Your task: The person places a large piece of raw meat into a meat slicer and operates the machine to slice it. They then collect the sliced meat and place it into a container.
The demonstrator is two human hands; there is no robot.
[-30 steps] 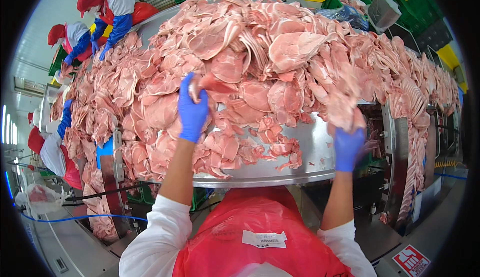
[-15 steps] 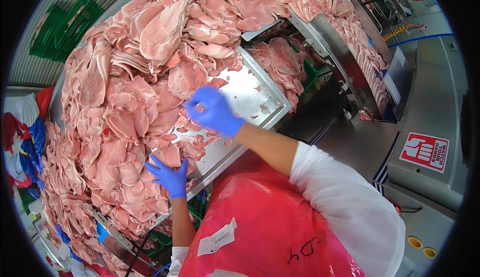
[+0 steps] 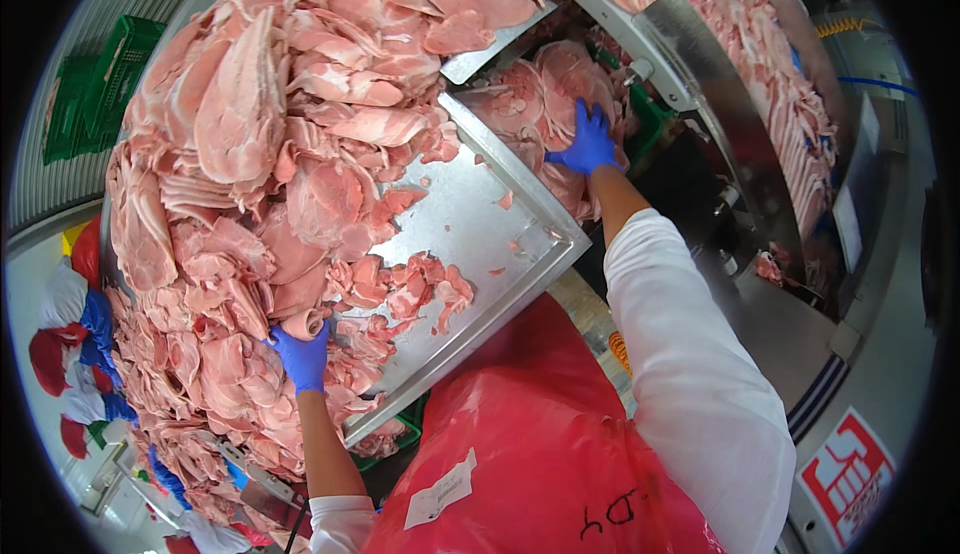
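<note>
My left hand point(image 3: 302, 356), in a blue glove, is closed around a folded slice of pink meat point(image 3: 307, 323) at the near side of a large heap of meat slices point(image 3: 240, 254). My right hand point(image 3: 590, 142), gloved in blue too, lies with its fingers spread on meat slices point(image 3: 545, 94) that fill a green crate point(image 3: 652, 119) below the table's right corner. Between my hands, a shiny metal table point(image 3: 470, 219) with a raised rim carries small meat scraps point(image 3: 410, 284).
A curved metal conveyor side point(image 3: 705, 74) runs along the right, with more sliced meat point(image 3: 770, 94) beyond it. Green crates point(image 3: 115, 84) stand at the far left. Other people in red and white, with blue sleeves point(image 3: 97, 339), work at the left edge.
My right hand has moved from above the metal table to the meat in the crate. My left hand has shifted left and closed on a slice. The view has turned somewhat.
</note>
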